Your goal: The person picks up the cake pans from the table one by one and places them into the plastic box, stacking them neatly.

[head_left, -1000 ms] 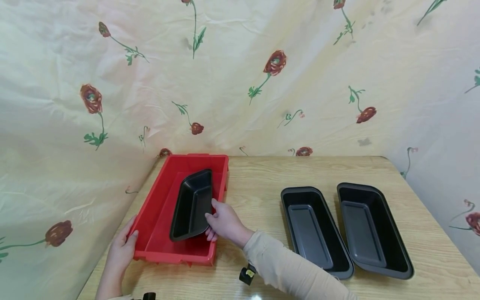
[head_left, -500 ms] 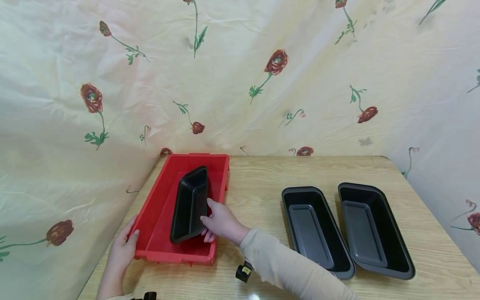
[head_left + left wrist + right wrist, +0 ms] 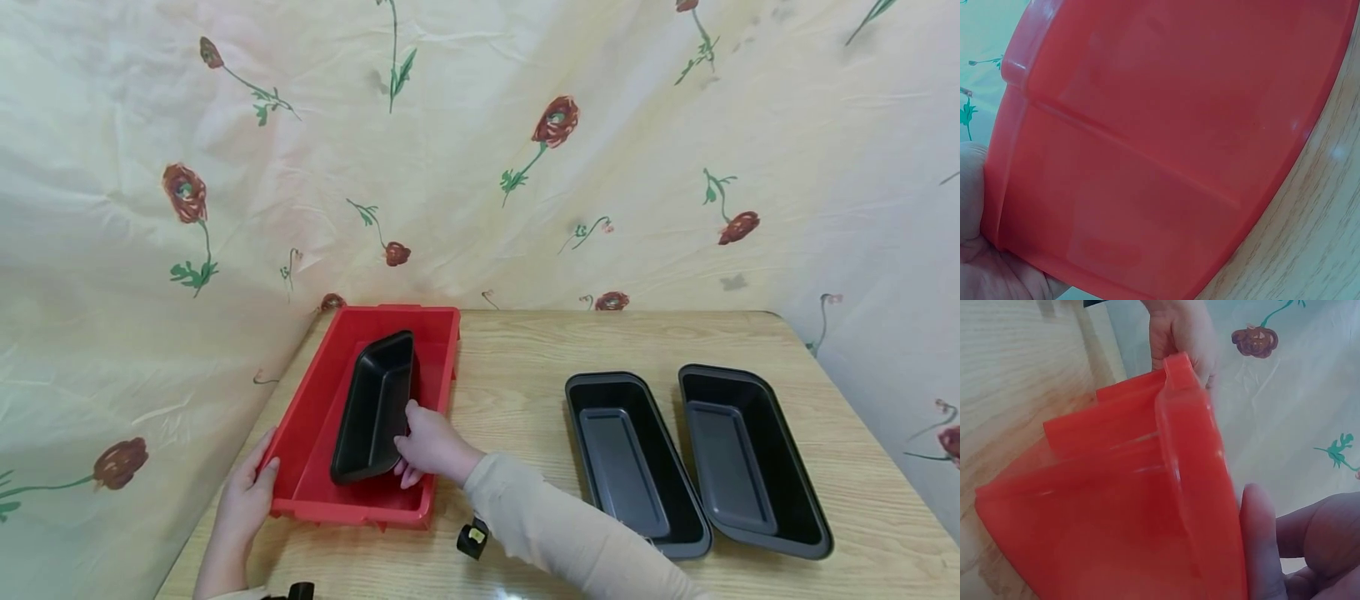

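Observation:
A black loaf pan [image 3: 371, 400] lies tilted inside a red plastic bin [image 3: 352, 512] on the left part of the table. My right hand [image 3: 437, 446] pinches the pan's right rim near its front end, fingers reaching down over the bin's right side. At the bin's front left corner, my left hand [image 3: 243, 496] grips the rim. In the left wrist view the bin's outer wall [image 3: 1166, 144] fills most of the picture, with part of that hand [image 3: 1004, 272] at the corner. The right wrist view has my right fingers [image 3: 1261, 537] beside the bin's rim; the pan is hidden there.
Two more black loaf pans, one nearer [image 3: 626, 467] and one farther right [image 3: 731, 467], stand side by side on the wooden table [image 3: 510, 358], their near ends close together. A flowered cloth [image 3: 465, 167] hangs behind the table and along its sides.
My right hand has moved a little left, carrying the loaf pan left and deeper into the red bin. The left hand keeps its grip at the corner.

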Motion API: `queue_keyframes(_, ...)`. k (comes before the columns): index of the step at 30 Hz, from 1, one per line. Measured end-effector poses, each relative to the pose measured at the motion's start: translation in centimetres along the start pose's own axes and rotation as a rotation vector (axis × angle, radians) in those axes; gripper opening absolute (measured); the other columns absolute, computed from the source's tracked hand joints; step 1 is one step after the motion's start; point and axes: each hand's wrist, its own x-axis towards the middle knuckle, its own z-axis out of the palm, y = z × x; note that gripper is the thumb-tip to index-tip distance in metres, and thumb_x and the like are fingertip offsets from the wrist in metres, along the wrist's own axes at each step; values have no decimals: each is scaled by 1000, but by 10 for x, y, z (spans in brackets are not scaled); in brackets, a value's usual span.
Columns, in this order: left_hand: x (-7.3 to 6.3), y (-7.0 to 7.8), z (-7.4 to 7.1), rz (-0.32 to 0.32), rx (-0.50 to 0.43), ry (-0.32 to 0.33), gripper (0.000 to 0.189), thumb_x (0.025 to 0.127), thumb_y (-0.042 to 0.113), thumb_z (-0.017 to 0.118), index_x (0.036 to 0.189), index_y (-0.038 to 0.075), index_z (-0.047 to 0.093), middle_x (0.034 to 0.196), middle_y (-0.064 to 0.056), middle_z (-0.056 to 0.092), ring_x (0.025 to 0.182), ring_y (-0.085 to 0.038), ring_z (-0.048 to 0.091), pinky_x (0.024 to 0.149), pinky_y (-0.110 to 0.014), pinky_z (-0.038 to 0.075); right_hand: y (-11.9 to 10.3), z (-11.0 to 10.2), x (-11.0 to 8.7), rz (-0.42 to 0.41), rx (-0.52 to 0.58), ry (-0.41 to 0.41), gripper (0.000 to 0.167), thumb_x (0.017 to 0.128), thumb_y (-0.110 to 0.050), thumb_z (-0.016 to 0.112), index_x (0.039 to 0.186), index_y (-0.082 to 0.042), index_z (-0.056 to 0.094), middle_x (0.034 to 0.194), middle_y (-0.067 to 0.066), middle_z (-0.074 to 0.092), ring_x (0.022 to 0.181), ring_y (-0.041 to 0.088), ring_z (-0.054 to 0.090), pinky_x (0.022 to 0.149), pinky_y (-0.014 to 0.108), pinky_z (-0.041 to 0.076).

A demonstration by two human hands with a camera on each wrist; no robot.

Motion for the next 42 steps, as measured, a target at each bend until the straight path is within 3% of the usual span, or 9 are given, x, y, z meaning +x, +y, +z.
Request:
queue_keyframes(7, 2, 0, 0, 8, -13, 9, 56, 111, 6, 37, 165, 7, 21, 163, -28, 28, 136, -42, 42, 82, -10, 40, -5, 6, 6, 53, -194, 44, 71, 101, -1, 61, 158, 13, 21, 59, 9, 62, 41, 19, 61, 43, 28, 51)
queue_keyframes(12, 2, 0, 0, 13, -6, 15, 56, 111, 6, 37, 165, 6, 21, 162, -29, 29, 136, -42, 42, 83, -10, 39, -5, 8, 7, 63, -257, 68, 73, 100, -1, 65, 158, 12, 22, 57, 8, 61, 39, 17, 60, 41, 26, 50)
queue_keyframes(18, 2, 0, 1, 12, -2, 18, 56, 111, 6, 37, 165, 6, 22, 162, -29, 30, 136, -43, 43, 84, -12, 41, -3, 5, 1, 33, -189, 61, 74, 98, 2, 64, 159, 10, 23, 63, 9, 64, 41, 19, 60, 43, 27, 50)
queue_keyframes(25, 2, 1, 1, -4, -5, 12, 56, 111, 6, 37, 165, 7, 20, 163, -30, 27, 138, -43, 41, 102, -36, 44, 8, -1, -12, -118, -35, 67, 68, 99, -4, 67, 157, 6, 34, 67, 8, 63, 46, 16, 60, 51, 25, 54)
queue_keyframes(29, 1, 0, 1, -6, -6, 13, 56, 112, 7, 37, 165, 8, 21, 163, -29, 27, 138, -42, 41, 91, -19, 43, 14, -4, -20, -197, 62, 70, 57, 98, -4, 67, 151, 4, 46, 76, 12, 67, 51, 15, 62, 53, 27, 55)
queue_keyframes(32, 1, 0, 0, -5, 0, 15, 56, 112, 8, 37, 165, 8, 21, 163, -29, 27, 138, -43, 41, 91, -18, 43, 16, -7, -27, -211, 118, 61, 52, 98, -5, 68, 147, 2, 52, 84, 15, 67, 58, 18, 65, 55, 28, 56)
queue_keyframes(35, 2, 0, 0, -6, -1, 11, 56, 112, 8, 37, 165, 8, 19, 164, -29, 25, 139, -44, 39, 104, -36, 44, 18, -9, -34, -214, 170, 53, 51, 99, -7, 69, 147, -1, 54, 89, 14, 68, 65, 24, 68, 59, 28, 57)
queue_keyframes(38, 2, 0, 0, -16, -4, 2, 57, 112, 8, 36, 166, 9, 17, 165, -29, 23, 140, -44, 38, 110, -53, 38, 20, -13, -41, -226, 208, 42, 50, 99, -8, 69, 147, -2, 54, 91, 10, 68, 69, 26, 69, 62, 29, 58)
queue_keyframes(42, 3, 0, 1, -20, -1, 1, 57, 112, 9, 35, 166, 10, 17, 165, -29, 23, 141, -45, 37, 111, -56, 36, 22, -18, -51, -245, 236, 20, 47, 100, -5, 66, 146, -1, 55, 92, 3, 67, 69, 21, 67, 63, 30, 59)
